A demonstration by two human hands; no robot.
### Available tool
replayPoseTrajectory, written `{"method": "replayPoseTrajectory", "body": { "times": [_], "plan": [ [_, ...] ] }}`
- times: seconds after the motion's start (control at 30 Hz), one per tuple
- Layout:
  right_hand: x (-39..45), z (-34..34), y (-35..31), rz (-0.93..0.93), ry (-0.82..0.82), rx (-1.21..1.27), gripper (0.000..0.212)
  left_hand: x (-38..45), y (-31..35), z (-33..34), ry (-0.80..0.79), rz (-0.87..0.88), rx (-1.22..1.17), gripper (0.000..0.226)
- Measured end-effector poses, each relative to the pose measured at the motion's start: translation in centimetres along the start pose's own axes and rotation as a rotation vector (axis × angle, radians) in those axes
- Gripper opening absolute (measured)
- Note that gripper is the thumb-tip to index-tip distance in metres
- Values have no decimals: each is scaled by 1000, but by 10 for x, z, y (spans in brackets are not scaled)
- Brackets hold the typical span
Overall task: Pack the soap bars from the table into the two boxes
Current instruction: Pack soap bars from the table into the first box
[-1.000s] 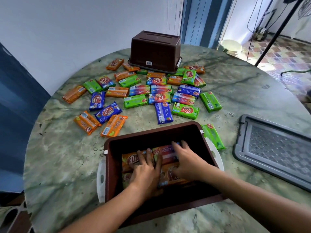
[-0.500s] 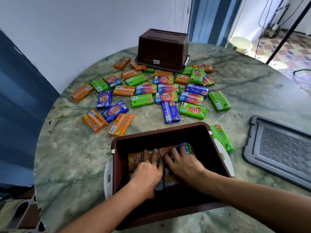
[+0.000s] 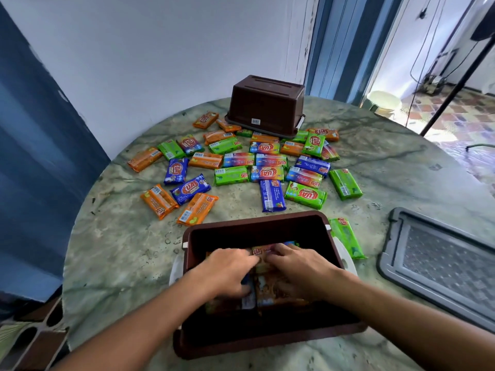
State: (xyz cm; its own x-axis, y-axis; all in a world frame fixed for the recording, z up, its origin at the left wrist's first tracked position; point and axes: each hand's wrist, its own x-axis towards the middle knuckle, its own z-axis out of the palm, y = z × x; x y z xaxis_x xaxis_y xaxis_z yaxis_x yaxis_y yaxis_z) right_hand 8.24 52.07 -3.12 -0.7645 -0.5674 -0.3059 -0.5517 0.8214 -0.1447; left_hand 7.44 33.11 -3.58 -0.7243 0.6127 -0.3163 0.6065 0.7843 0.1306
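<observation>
A brown open box (image 3: 257,223) stands at the table's near edge. Both my hands are down inside it. My left hand (image 3: 230,271) and my right hand (image 3: 300,269) press on wrapped soap bars (image 3: 270,290) lying on the box floor, fingers meeting over a bar. Whether either hand grips a bar is unclear. Several loose soap bars (image 3: 267,172) in orange, green, blue and rainbow wrappers lie spread across the table's middle. One green bar (image 3: 347,238) rests just right of the box. A second brown box (image 3: 267,105) sits upside down at the far side.
A grey lid (image 3: 439,263) lies at the right on the round marbled green table (image 3: 120,250). A white wall is behind, a blue curtain at the left, a doorway with a dark pole at the right.
My two hands have drawn closer together over the bars in the box. The head camera has tipped up and shifted a little, so the table appears lower.
</observation>
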Motion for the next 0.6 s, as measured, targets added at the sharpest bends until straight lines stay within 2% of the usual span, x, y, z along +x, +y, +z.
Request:
{"method": "replayPoseTrajectory", "body": {
  "times": [0.13, 0.2, 0.27, 0.33, 0.43, 0.6],
  "plan": [
    [-11, -35, 9, -11, 310, 224, 36, -14, -20, -26, 422, 96, -275, 36],
    [-10, -51, 22, 49, 418, 258, 28, -15, -37, -39, 533, 42, -312, 38],
    [-5, -62, 40, 105, 461, 274, 24, -8, -53, -51, 501, -84, -335, 38],
    [5, -68, 56, 119, 470, 279, 27, -1, -67, -56, 366, -208, -342, 43],
    [19, -72, 73, 114, 411, 274, 29, 4, -77, -54, 215, -272, -359, 49],
    [39, -80, 96, 125, 399, 261, 31, 10, -83, -69, 242, -257, -351, 48]
  ]
}}
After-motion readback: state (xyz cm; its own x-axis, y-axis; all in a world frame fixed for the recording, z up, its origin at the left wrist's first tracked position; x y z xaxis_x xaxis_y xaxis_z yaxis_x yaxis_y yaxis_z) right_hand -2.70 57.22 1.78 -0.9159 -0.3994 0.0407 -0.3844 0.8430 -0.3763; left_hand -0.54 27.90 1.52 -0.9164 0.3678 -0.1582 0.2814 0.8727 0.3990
